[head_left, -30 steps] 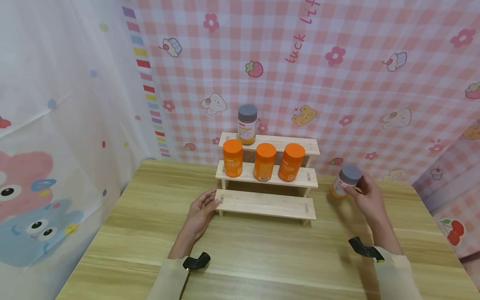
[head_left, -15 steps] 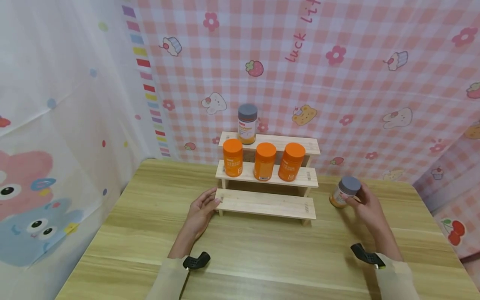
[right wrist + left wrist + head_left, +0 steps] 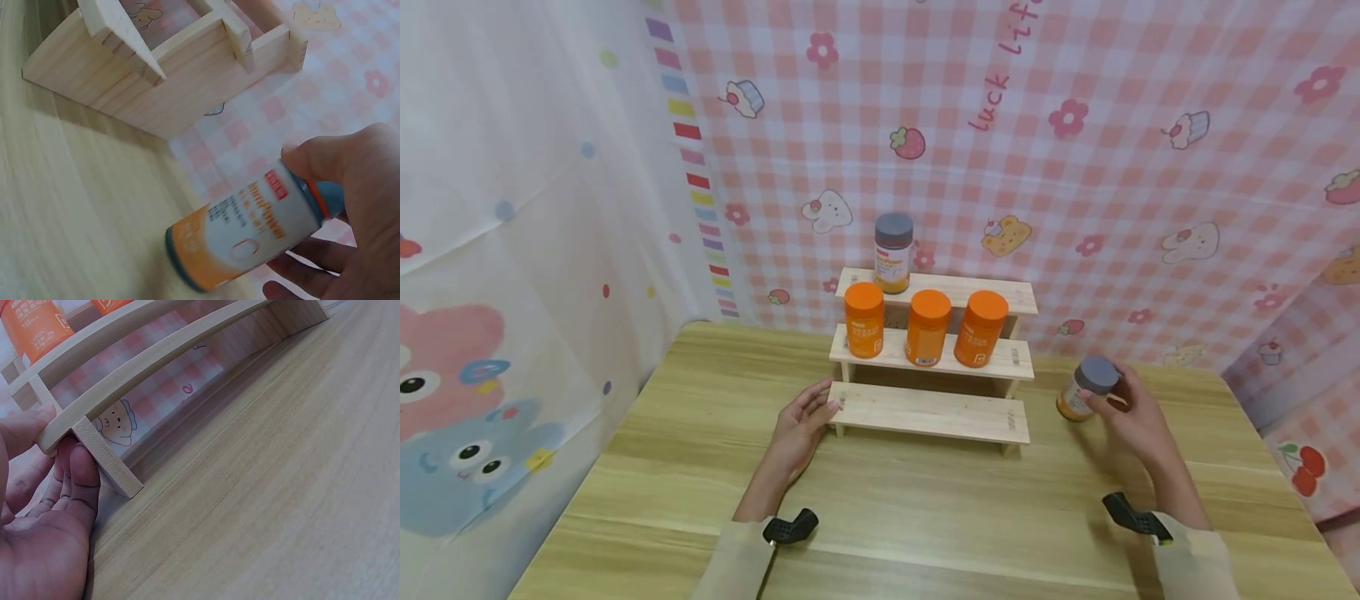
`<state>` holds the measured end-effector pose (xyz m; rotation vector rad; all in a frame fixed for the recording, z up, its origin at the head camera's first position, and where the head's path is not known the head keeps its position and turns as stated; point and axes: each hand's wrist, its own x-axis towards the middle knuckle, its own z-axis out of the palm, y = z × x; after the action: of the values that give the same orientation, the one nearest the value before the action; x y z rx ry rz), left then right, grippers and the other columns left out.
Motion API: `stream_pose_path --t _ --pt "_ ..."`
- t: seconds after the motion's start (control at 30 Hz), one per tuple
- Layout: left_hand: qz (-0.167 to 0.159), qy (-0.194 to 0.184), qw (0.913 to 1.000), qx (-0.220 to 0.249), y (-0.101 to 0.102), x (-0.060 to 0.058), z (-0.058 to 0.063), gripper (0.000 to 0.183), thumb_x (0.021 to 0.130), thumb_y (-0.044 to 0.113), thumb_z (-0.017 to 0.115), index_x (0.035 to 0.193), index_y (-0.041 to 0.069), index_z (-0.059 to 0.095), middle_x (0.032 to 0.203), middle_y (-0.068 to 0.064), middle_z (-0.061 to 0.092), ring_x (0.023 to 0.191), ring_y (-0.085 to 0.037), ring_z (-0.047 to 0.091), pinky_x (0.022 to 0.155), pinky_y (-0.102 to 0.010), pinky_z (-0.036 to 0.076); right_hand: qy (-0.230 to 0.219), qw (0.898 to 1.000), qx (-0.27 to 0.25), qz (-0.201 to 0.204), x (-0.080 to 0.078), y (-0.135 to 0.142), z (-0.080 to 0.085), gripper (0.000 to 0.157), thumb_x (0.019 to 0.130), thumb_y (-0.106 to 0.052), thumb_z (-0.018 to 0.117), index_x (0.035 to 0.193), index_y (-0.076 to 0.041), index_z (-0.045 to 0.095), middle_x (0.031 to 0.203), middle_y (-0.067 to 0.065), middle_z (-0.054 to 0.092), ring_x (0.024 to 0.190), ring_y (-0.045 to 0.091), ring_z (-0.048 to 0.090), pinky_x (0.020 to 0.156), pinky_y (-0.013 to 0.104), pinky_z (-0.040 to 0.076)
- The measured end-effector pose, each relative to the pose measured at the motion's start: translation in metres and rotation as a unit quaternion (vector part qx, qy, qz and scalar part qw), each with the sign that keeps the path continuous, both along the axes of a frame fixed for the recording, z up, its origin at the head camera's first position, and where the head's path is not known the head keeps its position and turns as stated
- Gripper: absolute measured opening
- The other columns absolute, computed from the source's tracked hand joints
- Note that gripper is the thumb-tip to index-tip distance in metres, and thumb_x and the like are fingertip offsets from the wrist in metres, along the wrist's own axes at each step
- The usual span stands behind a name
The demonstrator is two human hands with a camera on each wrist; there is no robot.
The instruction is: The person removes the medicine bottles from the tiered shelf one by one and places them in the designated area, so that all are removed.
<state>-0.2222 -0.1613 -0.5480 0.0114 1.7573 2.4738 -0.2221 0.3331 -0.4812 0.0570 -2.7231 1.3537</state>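
Fingers of my right hand are curled round the grey-capped bottle, near its cap. It is tilted, to the right of the wooden stand; whether its base touches the bench, I cannot tell. With my left hand I pinch the left end of the stand's lowest step, thumb above. Three orange jars are on the middle step, and one second bottle stands on the top. Behind hangs a pink checked cloth.
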Motion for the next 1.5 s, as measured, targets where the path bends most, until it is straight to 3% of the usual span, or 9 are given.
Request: stream_pose_path --t 0.07,0.13,0.2,0.47,0.7,0.9,1.17,1.5 --pt "0.000 0.002 1.0000 0.000 0.000 0.000 0.000 0.054 0.102 0.001 0.059 0.153 0.002 0.043 0.111 0.001 0.062 0.100 -0.008 0.064 0.086 -0.019 0.056 -0.003 1.000 0.004 0.001 0.001 -0.003 0.006 0.077 0.102 -0.039 0.062 0.164 -0.017 0.023 0.150 0.025 0.045 0.134 0.029 0.051 0.107 0.036 0.047" --pt "-0.002 0.002 1.0000 0.000 -0.001 0.001 0.000 0.055 0.102 0.001 0.060 0.154 0.002 0.042 0.111 0.002 0.061 0.100 -0.008 0.064 0.085 -0.019 0.056 -0.009 1.000 -0.001 0.003 0.002 -0.006 0.013 0.079 0.102 -0.039 0.062 0.165 -0.019 0.019 0.153 0.030 0.041 0.141 0.048 0.042 0.111 0.057 0.040" --pt "-0.001 -0.001 1.0000 0.002 -0.001 0.000 0.000 0.055 0.101 0.001 0.060 0.154 0.002 0.043 0.111 0.002 0.061 0.100 -0.008 0.064 0.085 -0.019 0.056 -0.007 1.000 -0.005 0.007 0.003 -0.009 0.019 0.081 0.102 -0.038 0.063 0.166 -0.019 0.017 0.156 0.034 0.037 0.142 0.056 0.036 0.111 0.070 0.031" --pt "0.002 -0.005 1.0000 0.002 0.000 0.000 0.001 0.055 0.101 -0.001 0.059 0.153 0.002 0.043 0.109 0.001 0.061 0.099 -0.009 0.064 0.083 -0.020 0.055 0.020 0.999 0.028 0.008 0.005 -0.019 0.034 0.084 0.100 -0.041 0.066 0.166 -0.024 0.017 0.165 0.027 0.027 0.148 0.054 0.027 0.117 0.071 0.023" --pt "0.000 -0.005 1.0000 0.001 0.001 0.000 0.002 0.054 0.102 -0.002 0.058 0.153 0.002 0.043 0.111 0.001 0.061 0.101 -0.009 0.064 0.084 -0.019 0.055 -0.004 0.997 0.072 0.002 0.007 -0.029 0.049 0.088 0.098 -0.050 0.065 0.166 -0.033 0.012 0.169 0.024 0.018 0.150 0.056 0.022 0.104 0.082 0.025" --pt "-0.001 -0.006 1.0000 -0.002 0.001 0.001 0.003 0.055 0.102 0.000 0.059 0.154 0.003 0.043 0.112 0.000 0.060 0.100 -0.009 0.063 0.082 -0.020 0.055 0.010 0.997 0.070 0.012 0.008 -0.039 0.061 0.085 0.099 -0.049 0.063 0.165 -0.038 0.012 0.170 0.023 0.015 0.150 0.057 0.020 0.102 0.084 0.024" --pt "-0.004 -0.004 1.0000 -0.005 0.000 0.001 0.003 0.055 0.102 0.000 0.059 0.154 0.003 0.042 0.112 0.000 0.060 0.100 -0.009 0.063 0.081 -0.020 0.054 0.057 0.996 0.058 0.023 0.005 -0.055 0.076 0.082 0.100 -0.043 0.066 0.165 -0.037 0.016 0.172 0.014 0.016 0.154 0.051 0.015 0.108 0.083 0.019" --pt "0.002 -0.008 1.0000 -0.001 0.001 0.001 0.004 0.054 0.101 0.000 0.060 0.153 0.002 0.043 0.110 0.001 0.060 0.099 -0.008 0.063 0.083 -0.020 0.055 0.073 0.995 0.037 0.056 -0.004 -0.082 0.091 0.084 0.098 -0.039 0.069 0.165 -0.034 0.019 0.171 0.012 0.022 0.151 0.047 0.024 0.111 0.081 0.020"
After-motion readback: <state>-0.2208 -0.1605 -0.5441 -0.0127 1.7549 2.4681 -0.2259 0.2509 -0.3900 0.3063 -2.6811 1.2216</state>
